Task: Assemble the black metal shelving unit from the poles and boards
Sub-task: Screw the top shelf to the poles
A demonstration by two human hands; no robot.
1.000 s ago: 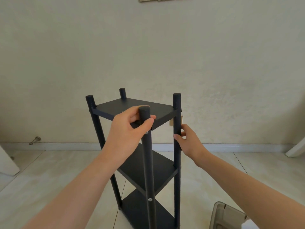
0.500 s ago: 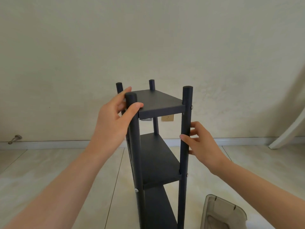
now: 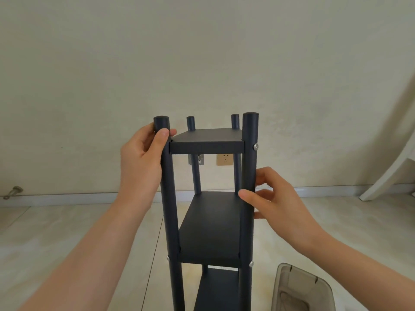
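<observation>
Unit: the black unit (image 3: pixel 208 221) stands upright on the floor (image 3: pixel 67 232), near the wall (image 3: pixel 202 52), its narrow end towards the person.
Boards: the top board (image 3: pixel 206 143) sits just under the pole tips. The mid board (image 3: pixel 211 227) is below it, and the low board (image 3: pixel 217 290) runs off the bottom of the view.
Poles: the left pole (image 3: pixel 170 209) and right pole (image 3: pixel 248 153) are nearest, with two more behind. A silver screw (image 3: pixel 255 146) shows at the top right joint.
Left hand: the left hand (image 3: pixel 141 162) is wrapped round the left pole near its tip, thumb across the front at the top board's corner.
Right hand: the right hand (image 3: pixel 276 203) grips the right pole between the top and mid boards, thumb in front and fingers behind.
Edges: the top board's front edge spans the two near poles. Tile stretches wide on the left. A bin (image 3: pixel 301 288) stands near the right pole's foot, apart from it.
Floor: pale glossy tiles with thin seams.
Room: a socket (image 3: pixel 224 159) shows on the wall under the top board. A white leg (image 3: pixel 390 171) leans at far right, and a metal stop (image 3: pixel 13 191) sits low on the left.
</observation>
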